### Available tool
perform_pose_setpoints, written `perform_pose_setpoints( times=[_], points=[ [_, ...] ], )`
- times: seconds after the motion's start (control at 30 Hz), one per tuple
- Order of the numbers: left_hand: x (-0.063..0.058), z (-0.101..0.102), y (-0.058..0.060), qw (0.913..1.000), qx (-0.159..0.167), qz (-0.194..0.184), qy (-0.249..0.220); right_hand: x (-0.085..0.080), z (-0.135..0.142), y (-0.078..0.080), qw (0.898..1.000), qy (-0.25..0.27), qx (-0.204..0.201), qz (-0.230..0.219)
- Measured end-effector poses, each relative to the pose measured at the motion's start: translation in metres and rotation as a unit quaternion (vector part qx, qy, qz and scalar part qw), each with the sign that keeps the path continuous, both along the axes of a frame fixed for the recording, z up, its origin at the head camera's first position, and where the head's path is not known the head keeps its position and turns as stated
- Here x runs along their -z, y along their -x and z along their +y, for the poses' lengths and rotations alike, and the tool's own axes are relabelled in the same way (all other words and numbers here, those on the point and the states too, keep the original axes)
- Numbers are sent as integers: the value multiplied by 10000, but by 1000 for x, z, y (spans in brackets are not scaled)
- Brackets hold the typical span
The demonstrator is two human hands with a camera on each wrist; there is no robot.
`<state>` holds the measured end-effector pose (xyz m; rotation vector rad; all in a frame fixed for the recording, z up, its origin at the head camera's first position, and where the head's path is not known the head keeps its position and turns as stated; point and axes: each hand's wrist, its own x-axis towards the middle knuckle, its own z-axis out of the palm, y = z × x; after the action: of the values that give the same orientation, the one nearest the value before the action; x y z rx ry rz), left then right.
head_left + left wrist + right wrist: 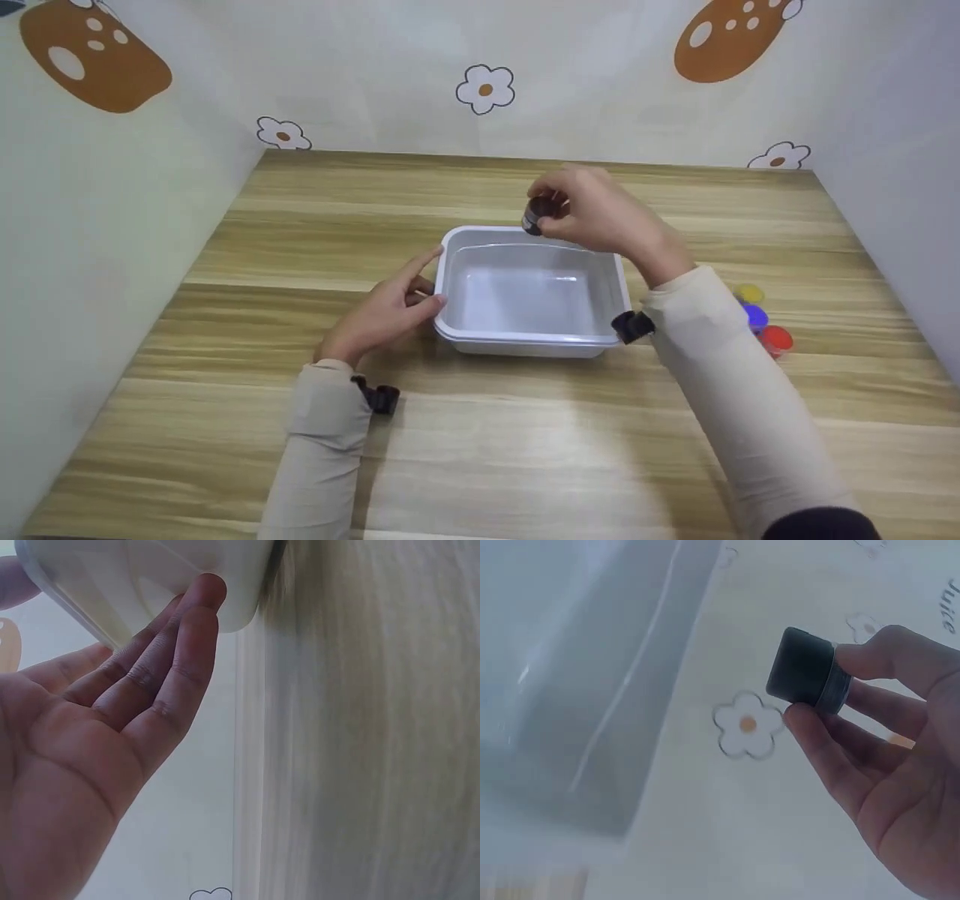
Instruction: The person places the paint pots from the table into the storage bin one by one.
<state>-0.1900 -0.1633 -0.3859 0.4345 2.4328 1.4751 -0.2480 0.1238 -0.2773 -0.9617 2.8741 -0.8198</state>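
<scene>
A white rectangular plastic basin [525, 339] stands on the table, its inside bare and a doubled rim showing along the front. My left hand [386, 311] touches the basin's left side, thumb and forefinger at the rim. Seen in the left wrist view, that hand's fingers [161, 679] extend lightly against the outer wall. Over the basin's back rim, my right hand [600, 210] holds a small black jar [534, 215], tilted. The right wrist view shows the jar [804, 669] pinched between thumb and fingers, beside the basin wall [641, 690].
To the right of the basin, partly behind the right sleeve, small round pots stand together: yellow [750, 293], blue [756, 318] and red [777, 341]. The wood-grain table [480, 435] ends at a pale, flower-patterned backdrop [375, 82] with side walls.
</scene>
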Motion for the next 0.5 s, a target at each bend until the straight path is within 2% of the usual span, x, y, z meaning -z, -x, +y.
perform_pose_setpoints(
  times=[0.17, 0.33, 0.5],
  points=[
    [-1, 0, -1, 10000, -8, -75, 9, 6, -34, 13, 9964, -530, -517, -407],
    [-3, -1, -2, 9999, -50, -135, 28, 10, -58, 22, 9844, -1238, -1012, -734],
    [-4, -2, -1, 9997, -49, -198, 102, 17, -73, 27, 9716, -1876, -1215, -778]
  ],
)
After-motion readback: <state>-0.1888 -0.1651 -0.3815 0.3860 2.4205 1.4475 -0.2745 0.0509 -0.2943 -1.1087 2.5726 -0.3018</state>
